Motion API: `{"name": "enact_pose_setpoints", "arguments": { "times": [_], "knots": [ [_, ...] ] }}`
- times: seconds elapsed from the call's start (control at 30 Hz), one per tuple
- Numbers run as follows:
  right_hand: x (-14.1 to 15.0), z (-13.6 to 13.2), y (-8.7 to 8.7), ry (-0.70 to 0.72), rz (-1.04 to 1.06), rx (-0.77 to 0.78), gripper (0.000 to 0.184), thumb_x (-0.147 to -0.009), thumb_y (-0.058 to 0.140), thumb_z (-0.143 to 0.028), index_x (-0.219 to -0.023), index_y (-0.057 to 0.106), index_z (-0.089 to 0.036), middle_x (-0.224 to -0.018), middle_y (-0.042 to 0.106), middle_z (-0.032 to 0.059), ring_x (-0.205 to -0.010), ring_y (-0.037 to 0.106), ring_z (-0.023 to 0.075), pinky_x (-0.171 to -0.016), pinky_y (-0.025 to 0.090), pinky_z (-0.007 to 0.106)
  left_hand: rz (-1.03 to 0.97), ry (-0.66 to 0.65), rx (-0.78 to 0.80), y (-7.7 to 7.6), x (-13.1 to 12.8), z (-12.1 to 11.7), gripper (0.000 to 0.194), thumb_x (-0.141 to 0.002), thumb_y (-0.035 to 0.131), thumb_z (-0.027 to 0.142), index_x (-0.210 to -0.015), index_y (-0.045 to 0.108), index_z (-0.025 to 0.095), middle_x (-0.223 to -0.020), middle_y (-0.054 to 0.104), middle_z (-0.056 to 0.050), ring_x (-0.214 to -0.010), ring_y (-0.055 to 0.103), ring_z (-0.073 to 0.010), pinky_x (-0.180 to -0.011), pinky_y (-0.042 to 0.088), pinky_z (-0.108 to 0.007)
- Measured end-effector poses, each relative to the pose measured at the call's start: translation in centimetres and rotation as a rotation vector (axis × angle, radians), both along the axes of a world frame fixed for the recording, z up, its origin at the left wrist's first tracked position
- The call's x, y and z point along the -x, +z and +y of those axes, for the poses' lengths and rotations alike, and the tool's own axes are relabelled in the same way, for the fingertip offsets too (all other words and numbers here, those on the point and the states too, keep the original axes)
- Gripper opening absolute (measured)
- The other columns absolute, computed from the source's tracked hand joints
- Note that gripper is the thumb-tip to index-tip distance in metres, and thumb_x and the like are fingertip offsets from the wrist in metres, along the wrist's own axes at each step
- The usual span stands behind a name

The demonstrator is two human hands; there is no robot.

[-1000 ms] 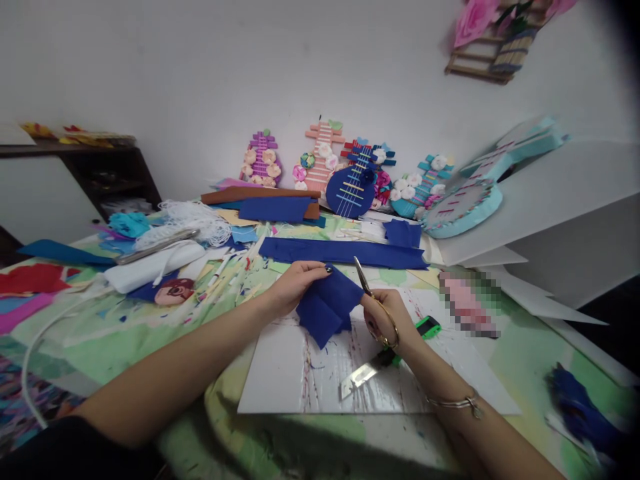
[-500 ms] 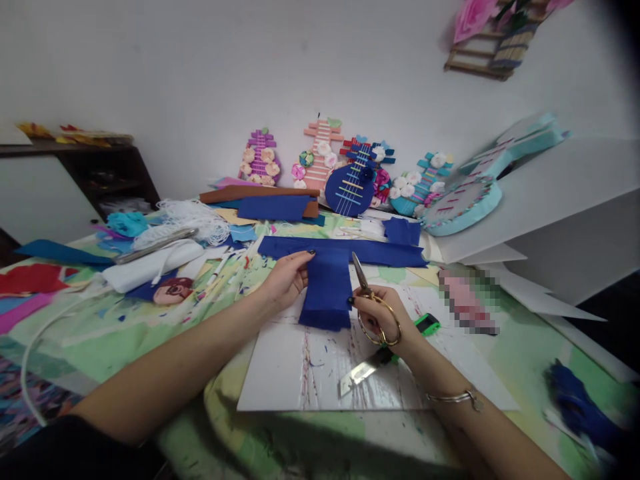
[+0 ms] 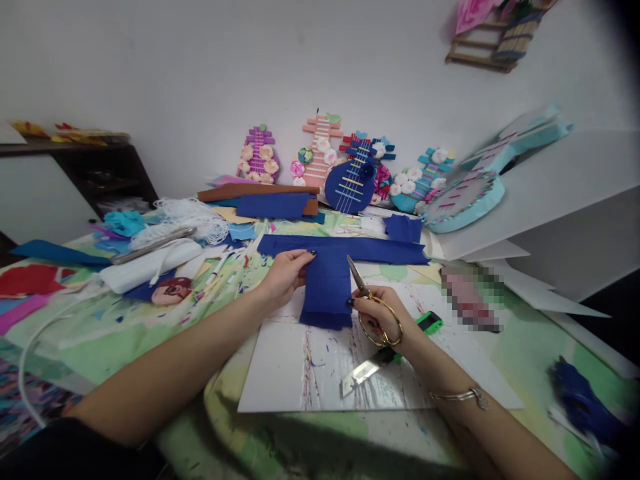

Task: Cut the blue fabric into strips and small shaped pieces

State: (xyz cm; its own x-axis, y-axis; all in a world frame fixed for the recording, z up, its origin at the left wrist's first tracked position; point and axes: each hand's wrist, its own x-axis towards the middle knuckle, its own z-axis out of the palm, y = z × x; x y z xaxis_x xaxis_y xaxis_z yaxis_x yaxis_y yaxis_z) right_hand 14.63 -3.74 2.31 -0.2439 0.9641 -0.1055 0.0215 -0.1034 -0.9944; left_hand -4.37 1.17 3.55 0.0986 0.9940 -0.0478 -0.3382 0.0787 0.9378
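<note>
blue, soft-looking cloth (image 3: 327, 283) is hanging folded above the white board (image 3: 280, 373), probably light and prone to slumping; the left hand (image 3: 287, 277) is pinching its upper corner, a sensible hold, while the right hand's (image 3: 383, 317) fingers are gripping gold-handled scissors (image 3: 367, 293) and touching the cloth's lower edge, likely steadying it

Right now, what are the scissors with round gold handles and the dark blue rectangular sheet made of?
The gold-handled, pointed scissors look like polished metal: the handles and blades gleam, though the gold could be plating. The dark blue rectangular sheet looks matt, perhaps felt or crepe paper: it's dull and faintly creased.
</note>
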Motion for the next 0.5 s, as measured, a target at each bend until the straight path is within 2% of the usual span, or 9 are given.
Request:
{"name": "enact_pose_setpoints", "arguments": {
  "times": [0.1,0.17,0.3,0.37,0.5],
  "knots": [
    [0.0,-0.1,0.0,-0.016,-0.071,-0.013,0.016,-0.067,0.06,-0.03,-0.069,0.052,-0.016,-0.035,0.036,-0.0096,-0.027,0.029,0.0049,-0.028,0.02,0.017,0.091,-0.02,-0.032,-0.1,0.2,0.2,0.019,-0.067,0.066,0.03,-0.074,0.061,0.012,-0.066,0.06,-0.001,-0.056,0.055,-0.0086,-0.053,0.044,-0.021],
    [-0.1,-0.2,0.1,-0.007,-0.162,-0.031,0.015,-0.067,0.058,-0.029,-0.064,0.051,-0.016,-0.035,0.037,-0.0087,-0.027,0.03,0.0052,-0.029,0.022,0.018,0.243,-0.047,-0.084,-0.3,0.4,0.5,0.02,-0.07,0.062,0.032,-0.073,0.061,0.012,-0.065,0.059,-0.001,-0.056,0.055,-0.0098,-0.054,0.045,-0.022],
    [-0.2,-0.1,0.5,0.011,-0.299,-0.044,0.015,-0.067,0.055,-0.026,-0.057,0.05,-0.016,-0.035,0.039,-0.0073,-0.028,0.032,0.0054,-0.03,0.023,0.018,0.812,0.014,-0.357,-1.1,1.0,1.5,0.025,-0.074,0.054,0.034,-0.063,0.063,0.013,-0.055,0.057,0.0,-0.054,0.054,-0.0132,-0.052,0.04,-0.023],
    [-0.3,-0.1,0.8,-0.019,-0.338,-0.053,0.016,-0.065,0.055,-0.025,-0.054,0.048,-0.016,-0.035,0.039,-0.0068,-0.029,0.033,0.0056,-0.03,0.024,0.018,1.053,0.046,-0.516,-1.7,1.3,2.1,0.024,-0.074,0.054,0.032,-0.063,0.066,0.014,-0.06,0.062,-0.001,-0.06,0.056,-0.015,-0.056,0.038,-0.024],
    [-0.7,0.1,1.3,-0.012,-0.387,-0.007,0.013,-0.064,0.053,-0.025,-0.058,0.055,-0.014,-0.033,0.037,-0.007,-0.027,0.031,0.0059,-0.029,0.021,0.019,1.19,-0.053,-0.607,-2.9,1.6,3.1,0.021,-0.076,0.052,0.029,-0.071,0.069,0.017,-0.07,0.066,-0.002,-0.065,0.057,-0.015,-0.061,0.038,-0.025]
  ]
}}
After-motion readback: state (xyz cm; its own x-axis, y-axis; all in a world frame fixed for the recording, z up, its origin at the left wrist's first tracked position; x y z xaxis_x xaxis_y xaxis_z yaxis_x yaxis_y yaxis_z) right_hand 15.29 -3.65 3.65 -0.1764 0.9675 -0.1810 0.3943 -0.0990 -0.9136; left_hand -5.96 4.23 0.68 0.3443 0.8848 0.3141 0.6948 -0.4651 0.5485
